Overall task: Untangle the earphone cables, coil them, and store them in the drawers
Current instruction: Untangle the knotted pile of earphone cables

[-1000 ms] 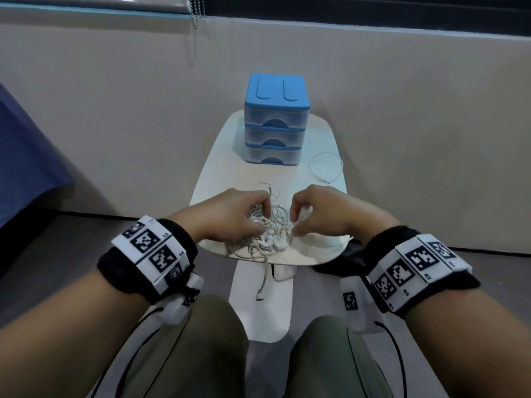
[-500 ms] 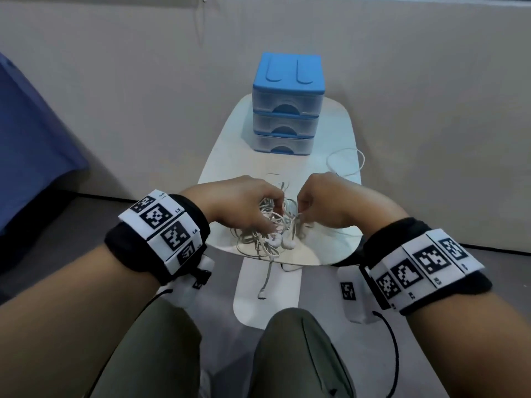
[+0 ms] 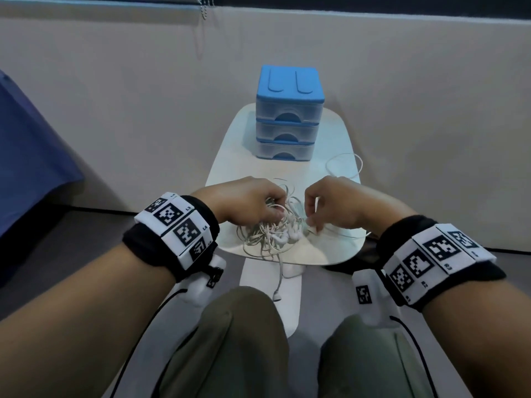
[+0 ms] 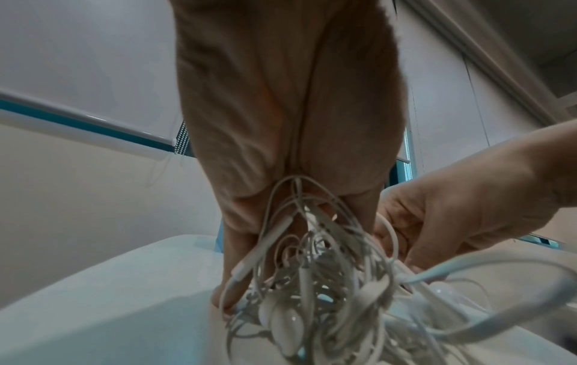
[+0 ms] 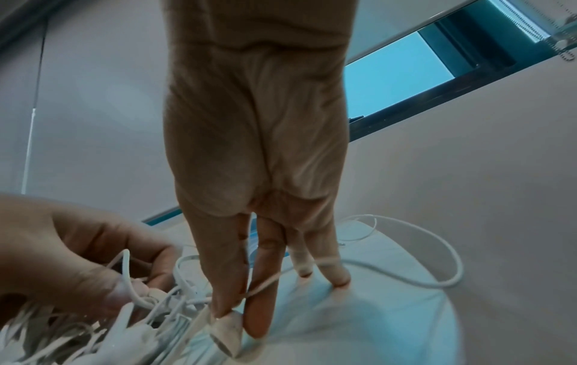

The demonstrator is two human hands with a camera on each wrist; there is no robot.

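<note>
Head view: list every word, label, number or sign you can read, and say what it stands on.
"L3": left wristband, beside a square black-and-white marker.
"L4": same band, next marker along.
"R2": right wristband.
"R3": same band, further along.
Other band labels: too small or blurred to read.
Drawer unit: no readable text.

Small codes on the wristband marker tiles

The left wristband [image 3: 178,225] carries white tiles with black square marker patterns, edged with tiny codes "L3" and "L4". The right wristband [image 3: 436,254] bears matching tiles, with "R2" and "R3" readable; further codes there are too small to make out. The drawer unit [image 3: 290,110] shows no lettering.
</note>
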